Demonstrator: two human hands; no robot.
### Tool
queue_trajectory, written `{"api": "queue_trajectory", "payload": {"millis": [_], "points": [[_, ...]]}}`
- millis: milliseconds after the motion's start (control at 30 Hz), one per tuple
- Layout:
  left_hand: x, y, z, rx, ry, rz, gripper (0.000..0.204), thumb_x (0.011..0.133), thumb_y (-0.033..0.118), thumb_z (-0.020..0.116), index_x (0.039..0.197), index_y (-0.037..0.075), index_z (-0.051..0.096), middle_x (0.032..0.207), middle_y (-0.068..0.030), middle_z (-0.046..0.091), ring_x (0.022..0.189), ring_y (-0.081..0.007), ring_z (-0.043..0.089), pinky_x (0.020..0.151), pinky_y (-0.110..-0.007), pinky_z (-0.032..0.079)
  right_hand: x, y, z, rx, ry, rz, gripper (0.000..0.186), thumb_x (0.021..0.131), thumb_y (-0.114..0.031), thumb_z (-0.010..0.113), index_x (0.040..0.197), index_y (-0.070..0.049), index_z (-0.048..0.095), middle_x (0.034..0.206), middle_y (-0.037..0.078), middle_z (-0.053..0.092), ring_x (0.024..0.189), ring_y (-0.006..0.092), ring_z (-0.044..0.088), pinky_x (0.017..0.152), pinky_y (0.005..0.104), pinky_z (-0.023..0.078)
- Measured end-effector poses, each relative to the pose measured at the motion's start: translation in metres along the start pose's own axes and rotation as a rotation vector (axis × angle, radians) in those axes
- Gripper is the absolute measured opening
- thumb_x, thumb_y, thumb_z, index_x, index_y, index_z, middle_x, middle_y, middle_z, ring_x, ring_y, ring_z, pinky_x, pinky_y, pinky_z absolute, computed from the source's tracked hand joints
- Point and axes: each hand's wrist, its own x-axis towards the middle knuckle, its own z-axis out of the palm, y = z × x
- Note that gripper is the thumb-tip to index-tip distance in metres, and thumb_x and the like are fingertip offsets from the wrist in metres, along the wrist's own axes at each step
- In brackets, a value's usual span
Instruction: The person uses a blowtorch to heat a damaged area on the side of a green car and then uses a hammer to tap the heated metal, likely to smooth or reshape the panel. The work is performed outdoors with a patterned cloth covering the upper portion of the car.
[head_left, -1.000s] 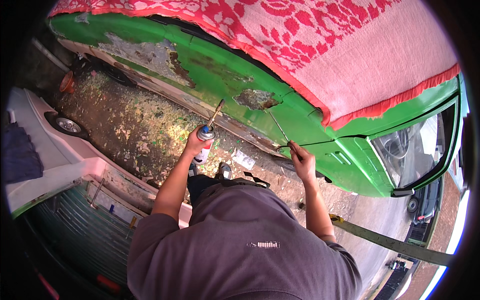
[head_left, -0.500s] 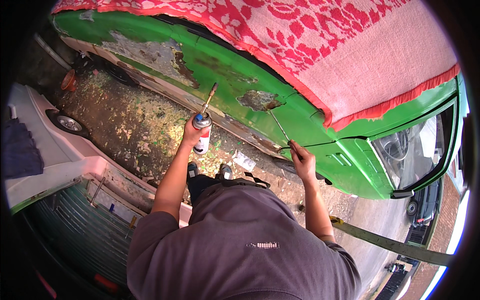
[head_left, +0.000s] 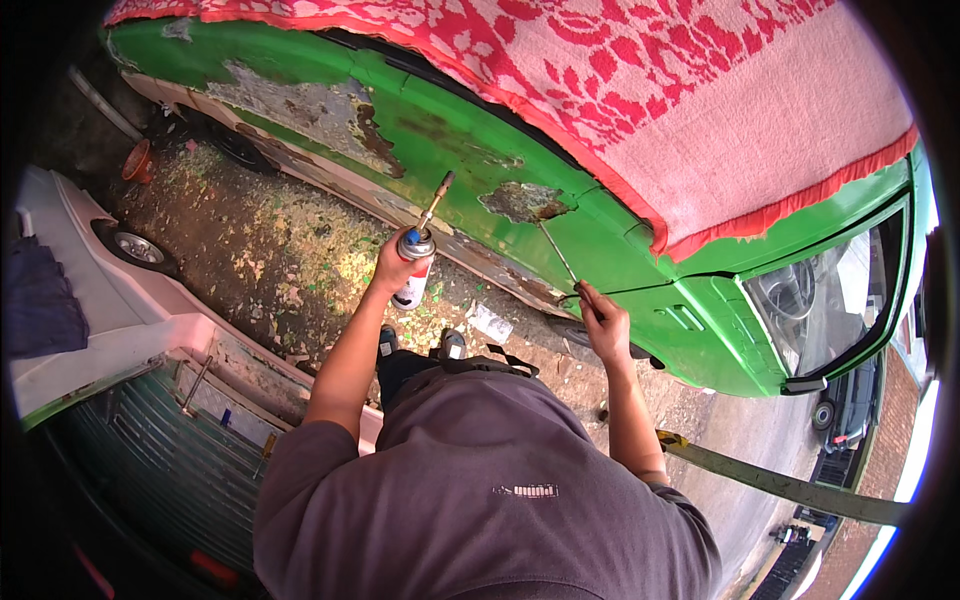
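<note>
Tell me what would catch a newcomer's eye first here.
The bright green vehicle across the top, its paint flaking to rust, draped with a red-and-pink patterned blanket. Below it, the left hand holds a blowtorch canister and the right hand a thin scraper against the bare patch.

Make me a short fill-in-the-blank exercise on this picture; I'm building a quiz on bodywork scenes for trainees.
1. The left hand grips a gas torch whose nozzle points at the ____ car body.
2. The right hand holds a thin scraper whose tip reaches a patch of bare metal where the paint is ____.
3. A red and pink patterned ____ lies over the car's roof.
4. Paint flakes litter the ____ beside the car.

Missing words: green; gone; blanket; ground
</note>
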Motion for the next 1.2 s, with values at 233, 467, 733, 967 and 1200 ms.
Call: {"api": "queue_trajectory", "payload": {"millis": [233, 467, 733, 967, 1200], "points": [[0.008, 0.006, -0.013, -0.042, 0.062, 0.016, 0.055, 0.068, 0.018, 0.079, 0.113, 0.002, 0.054, 0.099, -0.0029, 0.061, 0.090, -0.0118, 0.058, 0.085, -0.029, 0.048, -0.002, -0.004, 0.003, 0.007, 0.007, 0.015, 0.031, 0.086, -0.004, 0.062, 0.118, -0.003, 0.063, 0.098, 0.015, 0.069, 0.090, 0.0206, 0.068, 0.078, 0.0283, 0.051], [0.014, 0.015, -0.016, -0.042, 0.047, 0.004, 0.052, 0.068, 0.018, 0.079, 0.111, 0.003, 0.055, 0.098, -0.0024, 0.061, 0.089, -0.0112, 0.058, 0.083, -0.029, 0.048, -0.006, -0.003, 0.008, 0.038, 0.027, 0.012, 0.032, 0.086, -0.003, 0.062, 0.118, -0.004, 0.063, 0.099, 0.015, 0.069, 0.090, 0.0204, 0.068, 0.079, 0.0285, 0.051], [0.009, 0.013, -0.004, -0.020, -0.043, 0.012, 0.046, 0.069, 0.014, 0.077, 0.107, 0.004, 0.055, 0.096, -0.0012, 0.061, 0.087, -0.0111, 0.058, 0.083, -0.028, 0.047, -0.005, -0.008, 0.011, -0.012, 0.027, 0.027, 0.033, 0.085, -0.003, 0.063, 0.118, -0.004, 0.064, 0.095, 0.014, 0.069, 0.083, 0.0193, 0.068, 0.075, 0.0276, 0.051], [0.017, 0.009, -0.012, -0.040, 0.001, 0.027, 0.057, 0.067, 0.018, 0.080, 0.115, 0.002, 0.053, 0.100, -0.0028, 0.061, 0.090, -0.0113, 0.058, 0.084, -0.028, 0.048, -0.004, -0.005, 0.013, 0.009, 0.065, -0.014, 0.033, 0.085, -0.004, 0.063, 0.118, -0.005, 0.064, 0.093, 0.014, 0.069, 0.078, 0.0180, 0.066, 0.073, 0.0277, 0.050], [0.017, 0.017, -0.011, -0.012, -0.027, 0.015, 0.059, 0.066, 0.017, 0.080, 0.116, 0.001, 0.053, 0.101, -0.0036, 0.062, 0.091, -0.0121, 0.059, 0.084, -0.029, 0.048, -0.003, -0.006, 0.013, -0.003, 0.049, 0.025, 0.033, 0.085, -0.004, 0.064, 0.118, -0.005, 0.064, 0.090, 0.014, 0.068, 0.074, 0.0175, 0.065, 0.070, 0.0271, 0.049]]}}
